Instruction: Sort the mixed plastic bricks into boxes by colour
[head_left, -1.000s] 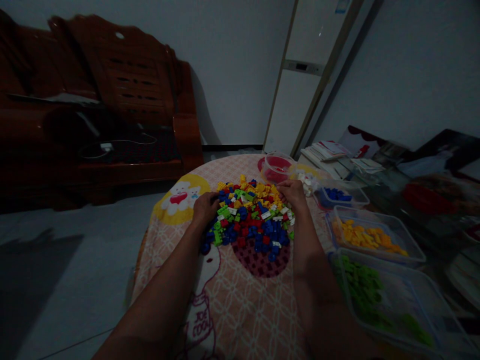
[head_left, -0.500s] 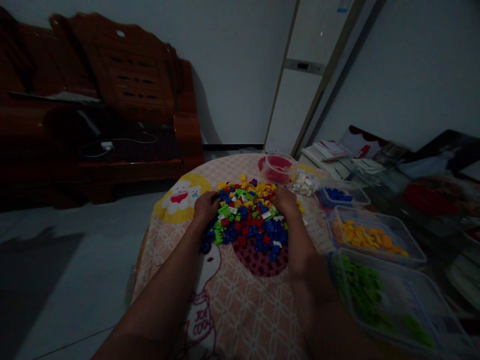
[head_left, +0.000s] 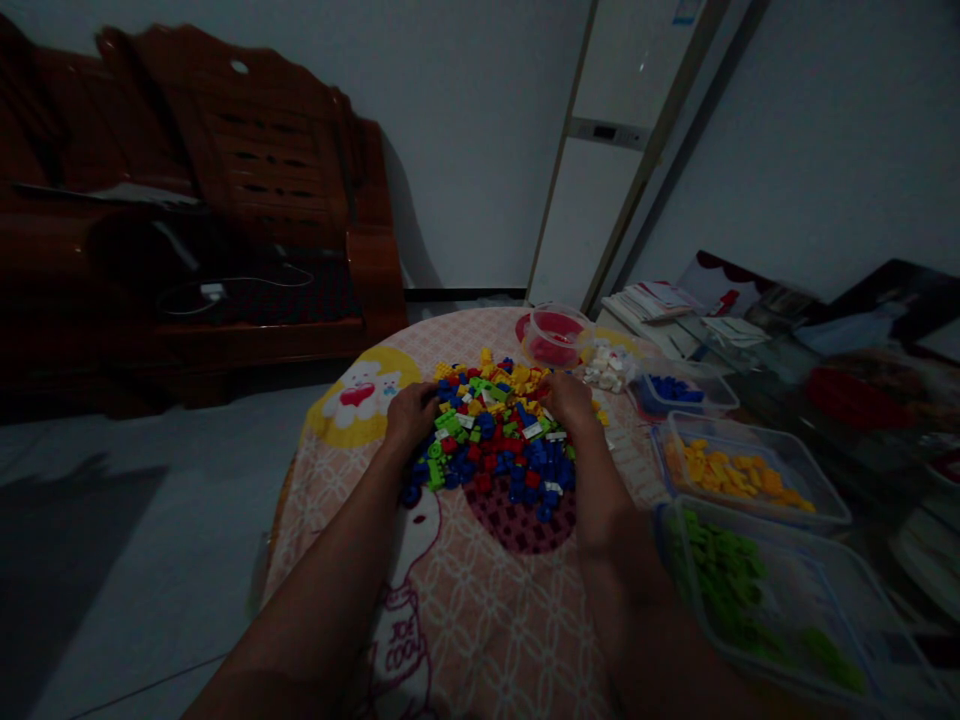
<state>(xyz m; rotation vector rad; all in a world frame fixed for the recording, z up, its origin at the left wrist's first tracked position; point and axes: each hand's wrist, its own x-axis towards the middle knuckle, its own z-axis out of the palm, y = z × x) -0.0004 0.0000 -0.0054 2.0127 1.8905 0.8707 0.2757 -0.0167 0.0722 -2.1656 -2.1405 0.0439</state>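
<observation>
- Centrally, mixed toy bricks (head_left: 491, 435) lie heaped between left hand (head_left: 411, 412) and right hand (head_left: 570, 402); whether either grasps one, I cannot tell.
- Patterned tablecloth (head_left: 510, 620) stretches nearward; transparent boxes (head_left: 806, 580) flank the right.
- Wooden settee (head_left: 262, 160) stands beyond, left.

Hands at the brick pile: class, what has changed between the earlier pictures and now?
The right hand has moved left, further over the mixed bricks; whether it grips one is hidden. The left hand stayed at the pile's left edge, and the clear boxes stayed put.
</observation>
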